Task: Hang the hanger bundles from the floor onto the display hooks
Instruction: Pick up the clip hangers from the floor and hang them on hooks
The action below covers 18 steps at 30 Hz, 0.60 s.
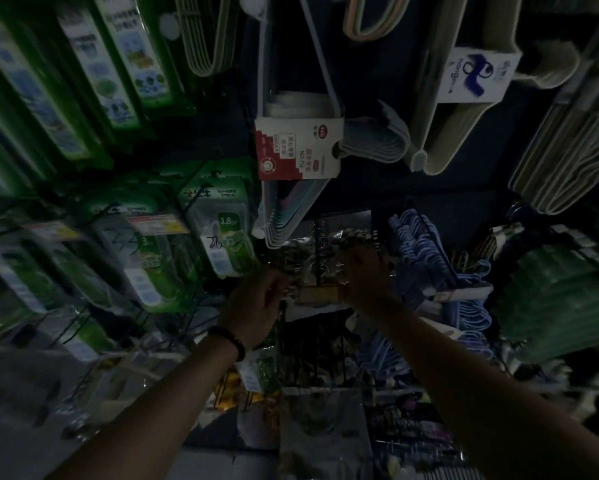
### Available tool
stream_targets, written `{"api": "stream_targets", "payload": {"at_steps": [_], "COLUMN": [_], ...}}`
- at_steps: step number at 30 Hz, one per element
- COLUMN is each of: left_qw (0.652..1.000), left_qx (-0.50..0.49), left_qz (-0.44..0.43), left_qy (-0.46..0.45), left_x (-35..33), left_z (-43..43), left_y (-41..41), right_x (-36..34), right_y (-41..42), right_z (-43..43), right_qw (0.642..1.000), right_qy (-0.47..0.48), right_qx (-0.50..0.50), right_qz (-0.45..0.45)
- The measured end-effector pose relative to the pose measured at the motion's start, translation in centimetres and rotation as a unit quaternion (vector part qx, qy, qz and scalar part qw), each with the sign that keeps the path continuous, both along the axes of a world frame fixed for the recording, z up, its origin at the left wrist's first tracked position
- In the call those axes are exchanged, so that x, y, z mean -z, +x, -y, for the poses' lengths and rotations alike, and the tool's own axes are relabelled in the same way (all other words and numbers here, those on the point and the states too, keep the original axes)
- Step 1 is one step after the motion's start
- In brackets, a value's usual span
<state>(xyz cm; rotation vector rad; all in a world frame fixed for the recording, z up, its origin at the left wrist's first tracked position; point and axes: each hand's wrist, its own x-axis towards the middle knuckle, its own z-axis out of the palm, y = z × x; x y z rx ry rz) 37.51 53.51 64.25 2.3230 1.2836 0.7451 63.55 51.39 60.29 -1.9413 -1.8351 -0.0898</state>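
Reaching up to the display wall, left hand [256,306] and right hand [367,275] flank a clear crinkly plastic pack [312,251] with a tan card label. It sits between them at a thin dark metal display hook [317,268]. Very dim frame; contents of the pack unreadable, could be bundled hangers or clips. Left hand fingers are curled in and look to pinch the pack's left edge by the label. Right hand shows its back over the pack's right side, fingers hidden, so cannot tell its grip. Black bead bracelet [229,342] on the left wrist.

Around it: white hanger bundle in a red-and-white paper sleeve [298,150] hangs above, blue plastic hangers [433,254] just right, green boxed power strips [222,230] left.

Handling judgement: the pack is probably light, with slippery film that crumples, so squeezing the film gives poor control. Better to hold at the stiff card top, one hand each side, keeping the hang hole square to the hook tip. Risk: film snagging on neighbouring hooks.
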Motion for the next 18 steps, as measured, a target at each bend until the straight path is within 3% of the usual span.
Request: {"api": "stream_targets", "payload": {"at_steps": [3, 5, 10, 16, 18], "left_qw": [0.975, 0.951, 0.943, 0.947, 0.943], "left_qx": [0.015, 0.032, 0.0, -0.009, -0.016], "left_qz": [-0.214, -0.294, -0.302, -0.258, -0.253], "left_qy": [-0.06, -0.09, -0.137, -0.191, -0.217], "left_x": [3.2, 4.8, 6.1, 5.4, 5.6], "left_z": [-0.8, -1.0, -1.3, -1.0, -0.7], "left_y": [0.2, 0.8, 1.6, 2.2, 2.8], "right_x": [0.9, 2.1, 3.0, 1.9, 1.5], "right_y": [0.3, 0.3, 0.3, 1.0, 1.2], "right_z": [1.7, 3.0, 5.3, 5.3, 4.5], "right_qw": [0.996, 0.994, 0.996, 0.993, 0.993], "right_qy": [0.05, 0.064, -0.077, -0.041, -0.078], "right_qx": [0.044, 0.041, 0.051, 0.089, 0.076], "right_qz": [0.059, 0.074, -0.004, 0.057, 0.045]}}
